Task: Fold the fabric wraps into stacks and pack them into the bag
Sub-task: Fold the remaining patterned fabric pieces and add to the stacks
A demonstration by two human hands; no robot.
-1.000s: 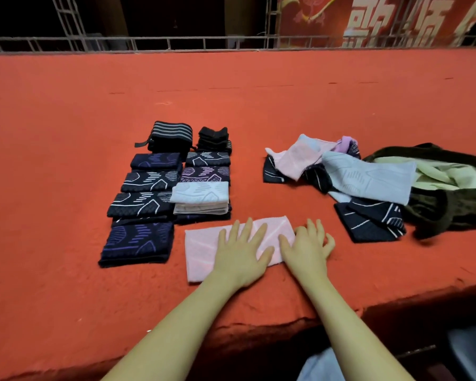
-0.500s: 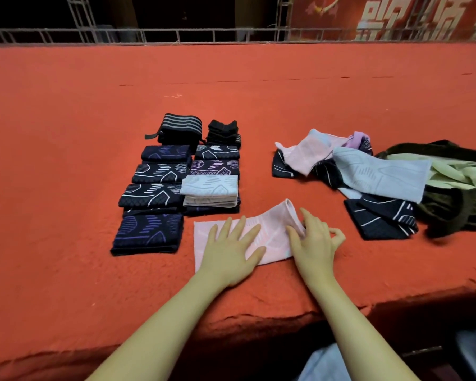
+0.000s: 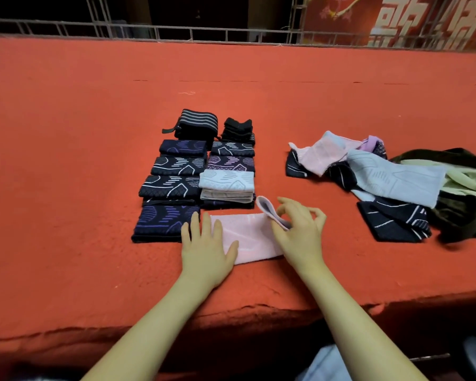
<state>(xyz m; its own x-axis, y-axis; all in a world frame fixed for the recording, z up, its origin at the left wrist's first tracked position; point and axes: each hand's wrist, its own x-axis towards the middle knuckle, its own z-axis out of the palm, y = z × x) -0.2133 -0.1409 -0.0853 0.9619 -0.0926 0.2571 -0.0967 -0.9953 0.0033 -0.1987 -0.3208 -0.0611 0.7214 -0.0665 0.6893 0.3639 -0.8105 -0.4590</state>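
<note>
While my left hand (image 3: 207, 250) lies flat with straight fingers on the left end of the pink wrap (image 3: 249, 237), my right hand (image 3: 300, 235) pinches the wrap's right end between thumb and fingers and lifts it, so that end curls up and over toward nine o'clock. One pink wrap is under my hands, near the front edge of the red carpeted surface (image 3: 94, 133). At eleven o'clock from my left hand sit the folded stacks (image 3: 195, 174), set in two columns: I count five piles in the left column and five in the right, nearly all dark with pale or purple lines, one of them a white pile (image 3: 227, 185) touching the far edge of the pink wrap's lifted end. At two o'clock from my right hand lies the loose heap (image 3: 368, 180) of unfolded wraps; I can tell one pink, one pale blue, one lilac and several dark ones, though the exact number is hidden. Just beyond it, at three o'clock, the dark green bag (image 3: 467, 215) lies open with pale lining showing.
</note>
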